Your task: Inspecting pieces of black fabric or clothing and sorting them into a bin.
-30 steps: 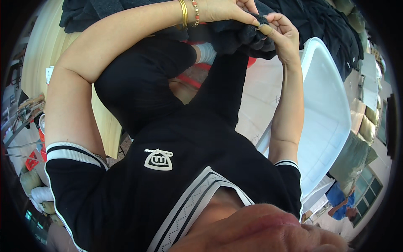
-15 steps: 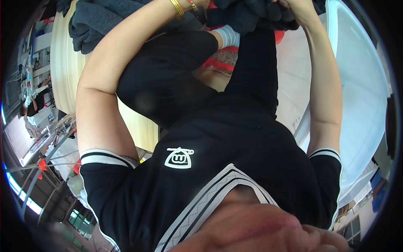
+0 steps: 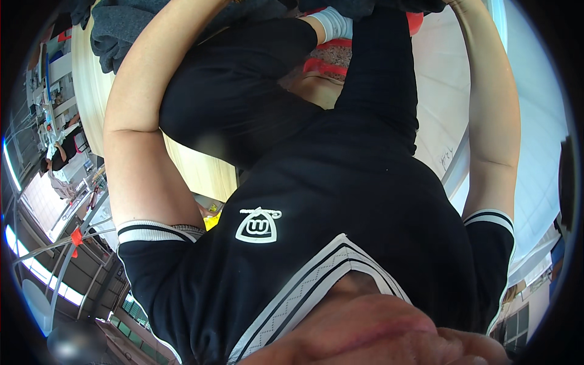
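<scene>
- Charcoal, soft-looking cloth (image 3: 347,8) was bunched at the upper edge of the frame, right of centre, by the black-trousered leg (image 3: 377,73); most of it ran out of view.
- Left hand: beyond the upper edge, the bare left forearm (image 3: 173,45) reaching up that way. Could not tell whether its fingers were apart or closed.
- Right hand: also cut off above; the bare right forearm (image 3: 490,103) ended near the cloth's right end. Grip could not be told.
- Dark grey fabric heap (image 3: 125,33) lay upper left, over a pale wood-grained tabletop (image 3: 88,103). White plastic tub (image 3: 535,91) stood along the right.
- Step in hand, by my judgement: handling the charcoal cloth. Next move seemed to call for a sure fingertip hold, loose folds kept clear.
</scene>
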### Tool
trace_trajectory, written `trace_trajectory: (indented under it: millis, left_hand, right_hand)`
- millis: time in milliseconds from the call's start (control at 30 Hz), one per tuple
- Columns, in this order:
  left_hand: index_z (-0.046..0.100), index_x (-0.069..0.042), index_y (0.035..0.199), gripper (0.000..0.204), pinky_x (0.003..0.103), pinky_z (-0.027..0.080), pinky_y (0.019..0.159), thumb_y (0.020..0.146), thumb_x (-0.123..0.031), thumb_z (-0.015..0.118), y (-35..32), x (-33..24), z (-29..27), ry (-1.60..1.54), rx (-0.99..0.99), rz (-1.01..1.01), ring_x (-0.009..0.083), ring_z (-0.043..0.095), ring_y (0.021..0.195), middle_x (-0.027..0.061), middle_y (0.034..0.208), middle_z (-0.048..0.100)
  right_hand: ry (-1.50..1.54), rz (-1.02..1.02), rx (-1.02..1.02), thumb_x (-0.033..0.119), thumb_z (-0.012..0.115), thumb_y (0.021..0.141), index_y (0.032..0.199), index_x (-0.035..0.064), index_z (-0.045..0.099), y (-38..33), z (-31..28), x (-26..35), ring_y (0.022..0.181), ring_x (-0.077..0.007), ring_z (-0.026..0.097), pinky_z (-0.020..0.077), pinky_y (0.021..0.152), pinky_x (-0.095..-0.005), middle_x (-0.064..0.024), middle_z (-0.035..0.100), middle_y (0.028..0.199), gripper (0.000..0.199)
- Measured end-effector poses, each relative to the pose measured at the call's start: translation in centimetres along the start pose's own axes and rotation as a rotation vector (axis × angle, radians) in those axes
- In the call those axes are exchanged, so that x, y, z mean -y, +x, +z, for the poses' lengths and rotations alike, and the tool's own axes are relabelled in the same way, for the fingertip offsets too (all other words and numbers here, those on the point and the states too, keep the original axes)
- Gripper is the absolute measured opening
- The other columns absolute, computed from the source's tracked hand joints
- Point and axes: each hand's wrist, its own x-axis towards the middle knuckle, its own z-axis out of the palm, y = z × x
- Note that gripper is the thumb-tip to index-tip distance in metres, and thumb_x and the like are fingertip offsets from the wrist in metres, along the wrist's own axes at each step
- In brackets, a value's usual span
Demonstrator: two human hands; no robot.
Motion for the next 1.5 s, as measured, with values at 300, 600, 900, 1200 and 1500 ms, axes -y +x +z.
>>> trace_trajectory:
  millis: [300,600,900,1200,1500]
  left_hand:
    - [0.071,-0.009,0.105,0.016,0.017,0.04,0.06,0.092,-0.016,0.077,0.1,0.1,-0.2,-0.035,0.035,0.03,0.0009,0.054,0.069,-0.0068,0.086,0.067]
    - [0.071,-0.01,0.102,0.013,0.015,0.04,0.055,0.092,-0.015,0.078,0.2,0.3,0.2,-0.149,0.006,0.008,-0.0007,0.054,0.066,-0.0062,0.086,0.068]
    - [0.069,-0.01,0.096,0.013,0.016,0.04,0.055,0.091,-0.017,0.079,0.1,0.9,0.6,-0.096,-0.074,0.084,0.0002,0.053,0.064,-0.0055,0.081,0.067]
    - [0.068,-0.004,0.094,0.011,0.02,0.047,0.064,0.09,-0.007,0.077,-0.1,0.8,0.9,-0.163,-0.104,0.096,0.0045,0.059,0.07,-0.0012,0.084,0.069]
    - [0.066,-0.001,0.094,0.01,0.023,0.053,0.072,0.089,-0.002,0.075,-0.5,1.1,1.1,-0.158,-0.133,0.079,0.0079,0.065,0.08,0.0034,0.09,0.072]
  right_hand:
    - [0.057,-0.045,0.013,0.011,0.081,0.087,0.103,0.0049,0.069,0.0,0.1,0.0,0.067,-0.0063,0.063,0.0516,0.06,-0.0181,-0.0007,0.07,0.087,0.021]
    - [0.22,-0.05,-0.004,0.009,0.079,0.089,0.103,0.0062,0.069,0.2,-0.2,-0.6,0.066,-0.0039,0.066,0.054,0.06,-0.0147,-0.0011,0.072,0.088,0.018]
    - [0.253,-0.082,-0.02,0.011,0.078,0.091,0.1,0.0077,0.068,0.3,0.2,-1.1,0.067,-0.0043,0.067,0.0542,0.059,-0.0149,-0.0006,0.072,0.089,0.013]
    - [0.144,-0.03,-0.124,0.007,0.08,0.088,0.093,0.0047,0.068,-0.2,0.9,0.4,0.061,-0.0069,0.063,0.0506,0.055,-0.0185,-0.0028,0.071,0.082,0.013]
    - [0.181,0.007,-0.188,0.003,0.079,0.087,0.091,0.0029,0.066,-0.8,2.2,1.1,0.062,-0.0069,0.063,0.0515,0.056,-0.0193,-0.0041,0.071,0.081,0.014]
